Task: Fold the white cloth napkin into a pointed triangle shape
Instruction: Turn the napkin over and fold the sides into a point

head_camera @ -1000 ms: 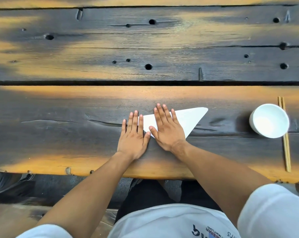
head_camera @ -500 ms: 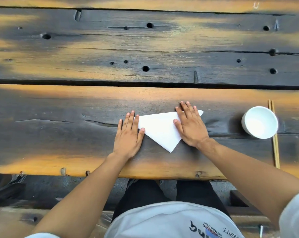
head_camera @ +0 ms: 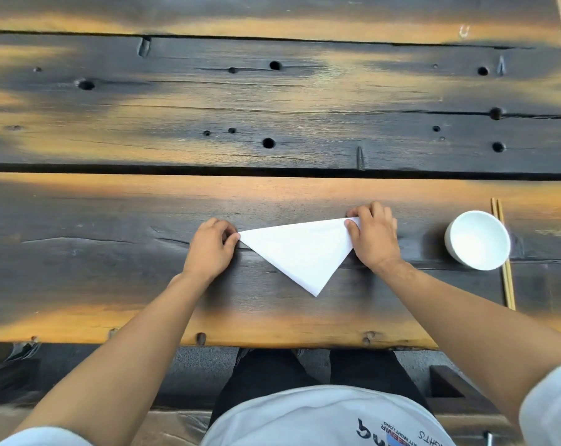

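Observation:
The white cloth napkin [head_camera: 300,249] lies flat on the dark wooden table [head_camera: 272,194] as a triangle, its long edge on the far side and its sharp point toward me. My left hand [head_camera: 210,246] pinches the napkin's left corner between curled fingers and thumb. My right hand [head_camera: 374,238] pinches the right corner, with the thumb on top of the cloth and the fingers curled over the far edge.
A white bowl [head_camera: 477,239] stands to the right of the napkin, with a pair of wooden chopsticks [head_camera: 503,252] lying just beyond it. A deep gap runs across the table behind the napkin. The table's near edge is close to my legs.
Both hands were pressing flat on the napkin; the right hand slid out to the right corner, and now both hands have curled and pinch the two far corners.

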